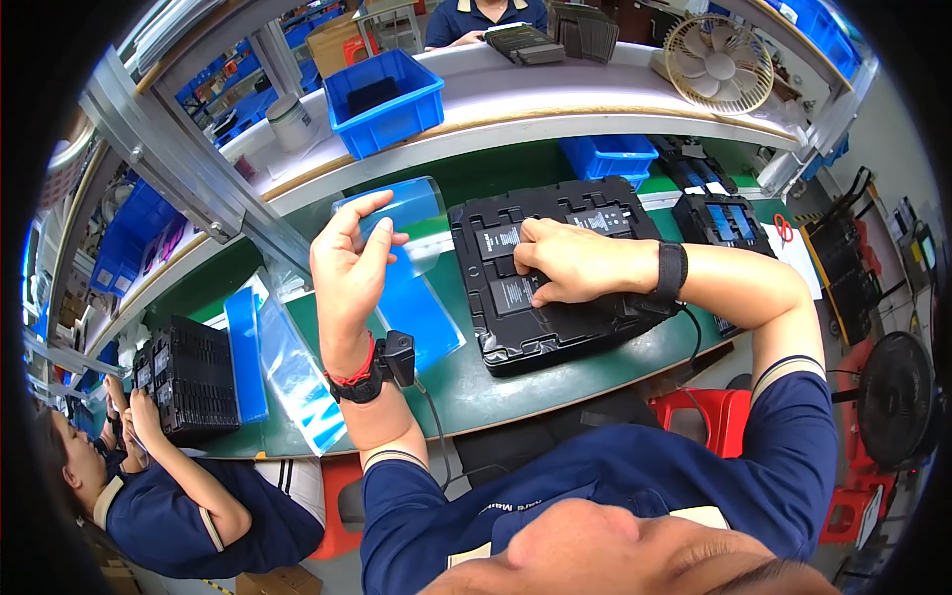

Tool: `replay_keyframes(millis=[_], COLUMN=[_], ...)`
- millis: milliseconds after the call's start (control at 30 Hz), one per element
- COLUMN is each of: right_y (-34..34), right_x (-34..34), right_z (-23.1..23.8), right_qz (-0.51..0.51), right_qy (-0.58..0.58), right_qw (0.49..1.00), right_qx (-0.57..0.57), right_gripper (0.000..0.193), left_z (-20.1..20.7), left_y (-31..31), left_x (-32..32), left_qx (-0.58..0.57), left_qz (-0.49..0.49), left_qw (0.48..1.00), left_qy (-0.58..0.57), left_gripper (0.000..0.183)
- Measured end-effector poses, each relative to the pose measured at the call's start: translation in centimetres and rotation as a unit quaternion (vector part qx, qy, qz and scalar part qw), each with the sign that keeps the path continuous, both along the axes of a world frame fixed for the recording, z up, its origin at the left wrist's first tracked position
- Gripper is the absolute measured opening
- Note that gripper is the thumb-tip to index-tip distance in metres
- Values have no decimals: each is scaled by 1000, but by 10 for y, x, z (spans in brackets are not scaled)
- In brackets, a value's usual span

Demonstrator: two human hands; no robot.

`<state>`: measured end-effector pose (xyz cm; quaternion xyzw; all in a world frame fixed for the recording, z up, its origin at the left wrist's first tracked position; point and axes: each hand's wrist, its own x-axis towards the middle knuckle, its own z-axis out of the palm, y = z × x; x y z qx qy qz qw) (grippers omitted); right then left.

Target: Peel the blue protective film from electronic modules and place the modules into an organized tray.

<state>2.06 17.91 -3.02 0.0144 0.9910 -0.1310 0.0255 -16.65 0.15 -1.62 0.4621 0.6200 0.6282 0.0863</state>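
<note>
A black plastic tray (555, 342) lies on the green bench in front of me, its pockets holding several flat black battery packs (513, 295) with printed labels. My right hand (595, 263) is over the tray's middle, fingers curled down and thumb resting beside a pack. What sits between those fingertips is hidden. Raised left of the tray, my left hand (352, 263) has its fingers loosely bent and apart, with nothing in it. Behind and beneath it, clear blue plastic sheets (421, 322) lie on the bench.
A blue bin (387, 109) and a fan (719, 64) stand on the raised shelf ahead. Another blue bin (607, 157) sits under it. Red scissors (782, 227) lie at right. Stacked black trays (193, 382) stand at left, where a co-worker's hands work. Another person sits beyond the shelf.
</note>
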Motion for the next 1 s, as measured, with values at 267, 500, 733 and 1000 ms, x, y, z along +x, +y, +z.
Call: replay_keyframes(millis=[267,500,733,1000], right_y=[-8,-16,-10,-15], right_x=[6,20,23,9], right_z=[7,-13,2,36], right_qz=[30,142,127,-22], right_qy=[52,203,162,324], right_qw=[995,960,963,921], right_qx=[-80,133,174,-216], right_gripper=[24,13,7,61], left_z=[-4,0,0,-3], left_y=[1,0,3,14], left_x=[-1,0,-2,26], left_qx=[7,17,7,44], left_qz=[-2,-11,-22,-188], left_qw=[1000,1000,999,978], left_qy=[-11,-24,-30,-82], left_gripper=[31,40,41,66])
